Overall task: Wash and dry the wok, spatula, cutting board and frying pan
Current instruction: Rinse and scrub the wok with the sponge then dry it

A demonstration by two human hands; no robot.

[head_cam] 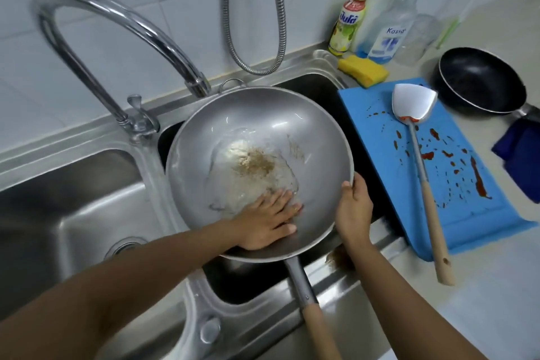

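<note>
The left hand [267, 219] lies flat inside the wok [204, 137], fingers spread and pressed against its wet lower wall, the forearm reaching in over the near rim. The right hand [353, 207] grips the wok's right rim, thumb inside and fingers curled round the edge. The wok is a wide, round bowl of dull grey metal, tilted over the right basin of the steel sink [58, 213], with a whitish film and brown crumbs in its bottom and a wooden-ended handle pointing toward the person. Right of the wok, on the pale table [496, 272], lies a blue cutting board [380, 149] spattered with red sauce. Along it rests the spatula [423, 181], with a shiny metal blade and a wooden grip. Further right of the wok sits the black frying pan [479, 79].
</note>
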